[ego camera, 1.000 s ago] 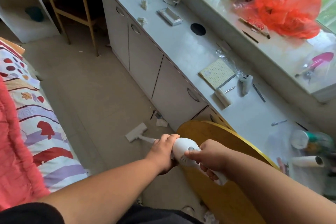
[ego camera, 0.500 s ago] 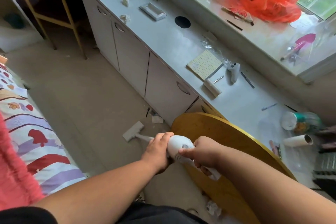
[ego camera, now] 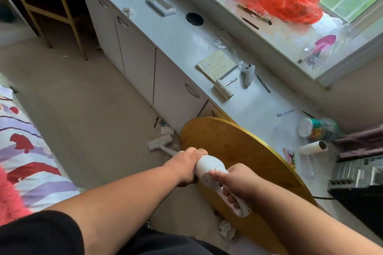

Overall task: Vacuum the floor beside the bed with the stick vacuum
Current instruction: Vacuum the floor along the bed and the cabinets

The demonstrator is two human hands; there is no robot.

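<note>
Stick vacuum [ego camera: 209,168] sits low in the middle of the view, white body gripped two-handed, and that grip tells the story. Left hand [ego camera: 185,166] is wrapped around the front of the body where the tube leaves it, closed tight, steering. Right hand [ego camera: 238,184] is clamped on the rear handle with the thumb laid along the top of the casing, by my reading near the switch, so it drives and the left aims. The tube runs off toward eleven o'clock and ends at the floor head [ego camera: 160,142], which lies flat on the floor [ego camera: 83,109] just beside the cabinet doors [ego camera: 176,97] under the counter [ego camera: 180,33].

Why there? Litter has gathered along that cabinet base: a white paper scrap [ego camera: 167,130] just past the head at twelve o'clock, and a small dark stick-like thing [ego camera: 155,122] beyond it. The head looks aimed straight at them.

Round wooden tabletop [ego camera: 244,163] crowds in from three o'clock, its edge near the head, so the body is held above it and angled out over open floor. Bed [ego camera: 31,147] with its patterned cover lies at nine o'clock, well apart from the head. More crumpled paper [ego camera: 227,230] waits at six o'clock under the tabletop's rim. Plenty of floor beside the bed appears left to cover.
</note>
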